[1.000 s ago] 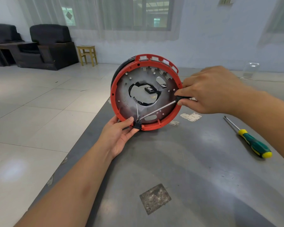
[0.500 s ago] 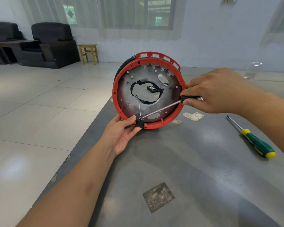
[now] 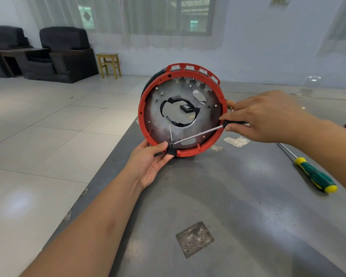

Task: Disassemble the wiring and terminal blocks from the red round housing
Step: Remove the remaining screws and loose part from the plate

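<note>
I hold the red round housing [image 3: 183,108] upright on edge at the table's [image 3: 248,216] far left, my left hand [image 3: 150,162] gripping its near rim and black terminal block [image 3: 171,151]. My right hand [image 3: 266,116] pinches one screwdriver [image 3: 200,133], tip at that block. Four white blocks remain on top, so much is left. A second screwdriver [image 3: 316,176] lies right.

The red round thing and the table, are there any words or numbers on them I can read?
None can be read for sure.
Metal plate on the table: faint marks by its lower left corner, too blurred to read.
Grey disc inside the red round housing: a small round stamp, too small to read.
Green and yellow screwdriver: no text shows.
</note>
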Tool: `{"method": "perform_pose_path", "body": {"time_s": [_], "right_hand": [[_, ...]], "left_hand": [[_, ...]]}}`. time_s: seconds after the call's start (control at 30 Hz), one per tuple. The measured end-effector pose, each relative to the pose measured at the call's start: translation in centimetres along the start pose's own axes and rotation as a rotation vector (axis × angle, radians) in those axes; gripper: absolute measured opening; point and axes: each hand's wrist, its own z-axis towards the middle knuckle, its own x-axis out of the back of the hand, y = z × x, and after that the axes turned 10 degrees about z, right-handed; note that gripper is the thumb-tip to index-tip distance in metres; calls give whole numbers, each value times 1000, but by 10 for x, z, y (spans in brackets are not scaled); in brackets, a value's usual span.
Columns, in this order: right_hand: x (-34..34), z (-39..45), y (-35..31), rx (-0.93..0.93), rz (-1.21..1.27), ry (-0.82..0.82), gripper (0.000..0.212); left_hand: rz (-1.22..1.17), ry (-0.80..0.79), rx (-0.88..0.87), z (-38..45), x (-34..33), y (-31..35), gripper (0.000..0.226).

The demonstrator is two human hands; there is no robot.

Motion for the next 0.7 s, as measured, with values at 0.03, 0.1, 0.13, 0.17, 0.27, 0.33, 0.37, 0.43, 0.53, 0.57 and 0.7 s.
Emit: {"method": "perform_pose_path", "body": {"time_s": [0.03, 0.1, 0.13, 0.17, 0.27, 0.33, 0.37, 0.43, 0.53, 0.57, 0.7], "right_hand": [[-1, -2, -2, -7, 7, 6, 59], [-2, -6, -5, -13, 16, 28, 55], [-3, -8, -7, -11, 19, 43, 51], [-3, -10, -9, -8, 22, 60, 47], [-5, -15, -13, -39, 30, 109, 30], [-8, -18, -15, -67, 27, 117, 23], [-10, -19, -16, -77, 29, 116, 22], [-11, -21, -17, -100, 43, 118, 22], [-14, -25, -19, -148, 62, 123, 22], [-16, -26, -22, -163, 70, 122, 24], [-28, -24, -35, -167, 57, 114, 32]], "left_hand": [[-10, 3, 1, 0, 0, 0, 23], [-20, 12, 2, 0, -1, 0, 22], [-16, 16, -1, 0, -1, -1, 22], [-10, 19, -5, 0, -2, -1, 23], [6, 28, -15, -1, -2, -1, 25], [10, 34, -14, -1, -2, -1, 26], [10, 35, -14, -1, -2, -1, 25], [12, 32, -17, 0, -1, -1, 24], [16, 28, -20, 0, -1, -1, 23], [16, 25, -17, 0, -1, -1, 23], [16, 41, -12, -1, -3, -3, 22]]}}
